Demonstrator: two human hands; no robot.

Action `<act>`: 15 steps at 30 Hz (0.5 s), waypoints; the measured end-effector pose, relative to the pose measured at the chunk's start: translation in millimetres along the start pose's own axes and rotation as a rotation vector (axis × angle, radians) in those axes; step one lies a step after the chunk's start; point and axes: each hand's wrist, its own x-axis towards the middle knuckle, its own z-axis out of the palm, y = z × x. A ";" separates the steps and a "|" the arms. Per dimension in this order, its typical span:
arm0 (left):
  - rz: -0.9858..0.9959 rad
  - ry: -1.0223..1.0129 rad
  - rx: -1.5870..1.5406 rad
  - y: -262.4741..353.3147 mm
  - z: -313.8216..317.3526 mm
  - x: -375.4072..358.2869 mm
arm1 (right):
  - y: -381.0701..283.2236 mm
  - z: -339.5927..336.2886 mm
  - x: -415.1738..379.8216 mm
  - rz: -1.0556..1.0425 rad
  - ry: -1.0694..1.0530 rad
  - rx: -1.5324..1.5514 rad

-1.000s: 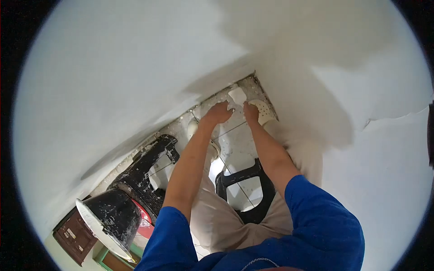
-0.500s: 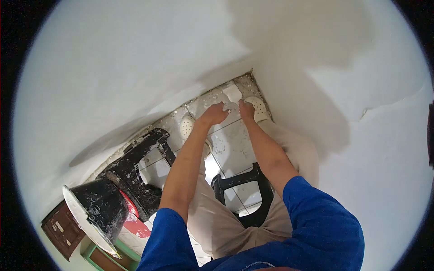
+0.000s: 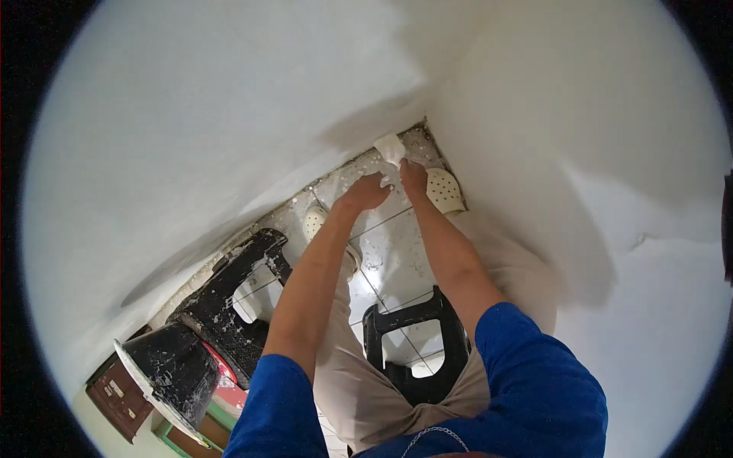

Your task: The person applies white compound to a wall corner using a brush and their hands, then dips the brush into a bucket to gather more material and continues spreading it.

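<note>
My right hand [image 3: 413, 177] is closed round the narrow end of a white putty knife [image 3: 390, 147]. Its broad, pale blade points towards the wall at the corner, and the handle is hidden in my fist. My left hand [image 3: 366, 191] is held just left of it, fingers curled, with a bit of white stuff at the fingertips that is too small to name. Both hands are low in front of me, over the spattered tile floor [image 3: 391, 242]. The two hands are apart.
White walls [image 3: 229, 99] meet at the corner ahead. A black stool [image 3: 447, 343] stands between my legs. Left of me, a white-rimmed black bucket [image 3: 172, 366] is by a paint-spattered black stool [image 3: 229, 301]. Pale clogs [image 3: 443, 191] are on my feet.
The putty knife's blade has shifted slightly up and left, towards the wall. My right hand has dipped a little, and the gap from my left hand looks slightly wider. The view has tilted slightly.
</note>
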 end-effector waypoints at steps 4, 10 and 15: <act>0.001 0.004 -0.033 6.8 -1.2 7.8 | -9.9 -14.5 -11.2 0.105 -0.042 0.002; -0.056 -0.021 -0.089 -3.4 -5.9 13.8 | 25.5 22.9 15.0 0.177 0.041 -0.110; -0.012 0.033 -0.090 -5.0 -10.0 6.7 | 22.1 20.4 14.1 0.103 -0.053 0.000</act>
